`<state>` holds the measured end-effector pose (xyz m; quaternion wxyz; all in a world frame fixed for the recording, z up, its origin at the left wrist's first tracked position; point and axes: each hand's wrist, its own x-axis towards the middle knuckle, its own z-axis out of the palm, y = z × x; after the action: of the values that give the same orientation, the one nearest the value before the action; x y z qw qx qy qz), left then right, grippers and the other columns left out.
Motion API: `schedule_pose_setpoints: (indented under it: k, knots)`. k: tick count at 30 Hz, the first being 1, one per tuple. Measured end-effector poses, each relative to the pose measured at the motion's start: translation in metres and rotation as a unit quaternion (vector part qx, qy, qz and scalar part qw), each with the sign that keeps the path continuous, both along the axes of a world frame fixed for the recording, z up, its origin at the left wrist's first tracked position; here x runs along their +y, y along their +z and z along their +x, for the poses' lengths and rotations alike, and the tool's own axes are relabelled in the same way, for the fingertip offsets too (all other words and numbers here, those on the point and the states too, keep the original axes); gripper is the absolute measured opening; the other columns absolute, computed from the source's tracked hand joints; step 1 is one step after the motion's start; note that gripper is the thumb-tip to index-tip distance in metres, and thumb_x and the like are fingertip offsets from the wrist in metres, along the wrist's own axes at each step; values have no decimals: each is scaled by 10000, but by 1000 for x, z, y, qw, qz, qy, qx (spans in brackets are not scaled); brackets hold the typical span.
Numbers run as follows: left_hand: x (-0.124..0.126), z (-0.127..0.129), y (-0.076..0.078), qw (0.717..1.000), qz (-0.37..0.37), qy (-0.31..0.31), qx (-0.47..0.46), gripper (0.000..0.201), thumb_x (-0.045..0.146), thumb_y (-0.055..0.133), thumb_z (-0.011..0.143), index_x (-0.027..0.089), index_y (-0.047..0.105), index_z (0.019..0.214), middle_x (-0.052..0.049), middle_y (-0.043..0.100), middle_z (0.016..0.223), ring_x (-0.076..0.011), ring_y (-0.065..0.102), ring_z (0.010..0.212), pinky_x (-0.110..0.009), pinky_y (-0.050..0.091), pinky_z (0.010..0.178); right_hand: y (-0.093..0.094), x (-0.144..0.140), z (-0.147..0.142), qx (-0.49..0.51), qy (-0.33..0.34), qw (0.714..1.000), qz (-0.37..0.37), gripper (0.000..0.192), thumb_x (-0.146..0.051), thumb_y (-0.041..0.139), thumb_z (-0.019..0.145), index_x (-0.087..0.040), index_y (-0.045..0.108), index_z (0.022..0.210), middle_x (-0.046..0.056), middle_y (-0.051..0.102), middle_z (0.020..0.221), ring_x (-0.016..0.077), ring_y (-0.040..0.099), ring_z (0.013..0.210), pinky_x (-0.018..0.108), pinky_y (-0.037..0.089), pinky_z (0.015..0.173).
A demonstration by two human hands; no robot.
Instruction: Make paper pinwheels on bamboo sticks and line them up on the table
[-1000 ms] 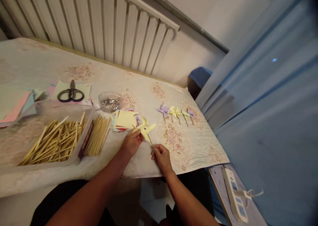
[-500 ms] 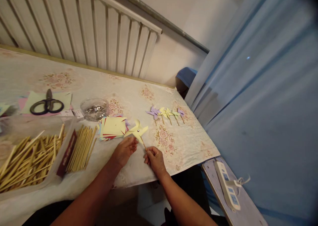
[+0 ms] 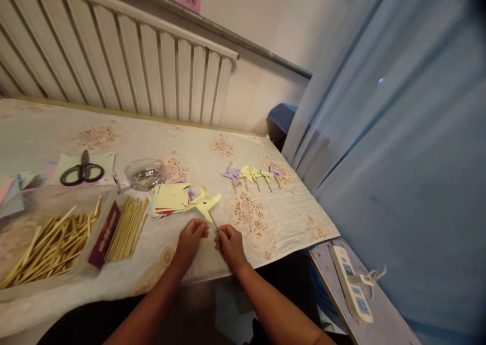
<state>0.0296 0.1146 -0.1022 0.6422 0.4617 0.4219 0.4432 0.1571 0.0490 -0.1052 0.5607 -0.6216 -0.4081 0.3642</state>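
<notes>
Right hand pinches a yellow pinwheel by its stick; left hand (fingers curled, nothing visibly held) rests beside it on the surface.

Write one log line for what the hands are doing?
right hand: holds pinwheel stick | left hand: beside stick | paper stack: behind

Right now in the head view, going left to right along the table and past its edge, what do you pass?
scissors → dish of pins → stack of paper squares → yellow pinwheel, its stick held by both hands → row of finished pinwheels → power strip
</notes>
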Motion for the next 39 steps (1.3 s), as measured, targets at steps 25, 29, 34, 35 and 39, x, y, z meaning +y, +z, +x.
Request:
schedule_pose_setpoints:
  k: [25, 29, 34, 35, 39]
  knots:
    - [-31, 24, 10, 986, 81, 19, 141, 317, 506, 609, 714, 191, 585, 685, 14, 568, 620, -168, 526, 629, -284, 411, 642, -7, 1, 9, 22, 87, 995, 31, 79, -280, 582, 754, -212, 606, 785, -54, 596, 561, 108, 544, 429, 208, 443, 441]
    - [-31, 20, 10, 988, 73, 11, 138, 339, 525, 612, 704, 190, 572, 668, 21, 549, 592, -161, 513, 599, -284, 403, 625, -13, 1, 8, 19, 86, 996, 32, 108, -300, 606, 758, -207, 619, 812, -49, 611, 560, 106, 553, 422, 195, 442, 419]
    - [-33, 19, 13, 986, 79, 16, 143, 338, 528, 616, 694, 197, 564, 651, 19, 545, 581, -161, 506, 596, -279, 390, 615, -17, -2, 9, -7, 95, 995, 32, 118, -305, 607, 780, -202, 630, 833, -35, 644, 605, 103, 571, 436, 188, 444, 414]
    - [-32, 19, 13, 987, 79, 14, 142, 336, 527, 619, 694, 199, 564, 650, 20, 540, 578, -160, 501, 594, -278, 389, 612, -16, -3, 10, -10, 96, 995, 30, 111, -300, 603, 784, -203, 631, 831, -35, 642, 605, 104, 574, 438, 188, 442, 413]
    - [-30, 19, 8, 987, 84, 2, 139, 326, 512, 616, 716, 201, 551, 641, 27, 526, 569, -151, 481, 580, -272, 387, 613, -12, -7, 10, -17, 104, 994, 30, 73, -268, 590, 792, -205, 627, 798, -35, 639, 616, 101, 571, 436, 186, 434, 416]
